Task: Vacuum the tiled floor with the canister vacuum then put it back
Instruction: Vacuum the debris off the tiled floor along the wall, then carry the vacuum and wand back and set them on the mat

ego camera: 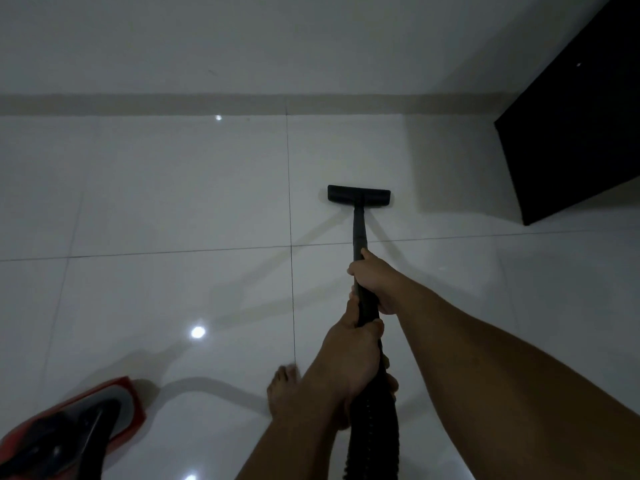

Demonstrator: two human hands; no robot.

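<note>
While both hands grip the wand, it points away toward the wall, nozzle crosswise.

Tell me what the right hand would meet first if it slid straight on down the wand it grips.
The right hand points along the wand toward the floor head. It would likely meet that head first, then the tiled floor; nothing else shows between.

head cam: only view | worn at head height, looks forward and steeply down | wide-angle, edges bend | forearms close at bottom, tiled floor fills mid frame, wall and baseboard far at top | no second view, no overlap
</note>
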